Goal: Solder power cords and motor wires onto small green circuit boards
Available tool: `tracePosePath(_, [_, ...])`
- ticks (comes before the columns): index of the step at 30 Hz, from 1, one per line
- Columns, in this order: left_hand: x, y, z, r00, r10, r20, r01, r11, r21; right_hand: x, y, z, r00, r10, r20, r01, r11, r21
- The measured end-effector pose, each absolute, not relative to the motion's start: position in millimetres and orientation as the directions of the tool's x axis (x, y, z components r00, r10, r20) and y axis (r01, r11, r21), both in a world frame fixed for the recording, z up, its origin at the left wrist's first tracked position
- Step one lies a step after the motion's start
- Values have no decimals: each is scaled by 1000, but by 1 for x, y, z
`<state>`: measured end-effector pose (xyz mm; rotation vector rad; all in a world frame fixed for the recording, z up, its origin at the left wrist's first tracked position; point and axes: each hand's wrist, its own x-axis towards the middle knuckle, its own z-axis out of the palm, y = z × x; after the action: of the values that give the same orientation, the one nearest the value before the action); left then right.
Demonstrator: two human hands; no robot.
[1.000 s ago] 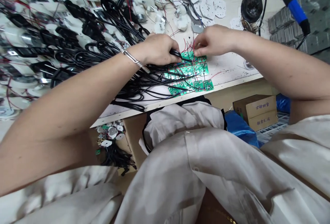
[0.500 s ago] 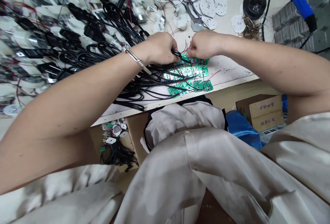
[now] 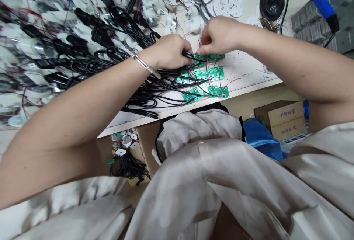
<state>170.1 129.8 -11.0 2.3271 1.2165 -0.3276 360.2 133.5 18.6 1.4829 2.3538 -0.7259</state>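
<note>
My left hand is closed around a black cable, just left of the green circuit boards. The boards lie in rows along the front of the bench, with thin red and black wires running from them. At the back row, my right hand has its thumb and fingers pinched together over the boards. A thin red wire shows near those fingertips, but what they grip, if anything, is hidden. More black cables spread in a bundle under my left wrist toward the boards.
White motor units with black plugs fill the left of the bench. White perforated plates are piled at the back. A blue-handled soldering iron sits at the right in its holder. Below the bench edge are cardboard boxes.
My right hand has lifted slightly and shifted, with its fingers reaching left toward my left hand. The left hand stays nearly still on the cable.
</note>
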Motion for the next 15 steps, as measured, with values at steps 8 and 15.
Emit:
tracePosePath(8, [168, 123, -14, 540, 760, -363, 819, -373, 436, 348, 126, 5, -474, 739, -479, 877, 349, -330])
tracePosePath(15, [180, 121, -9, 472, 790, -392, 867, -337, 366, 338, 122, 15, -343, 781, -522, 932, 216, -289])
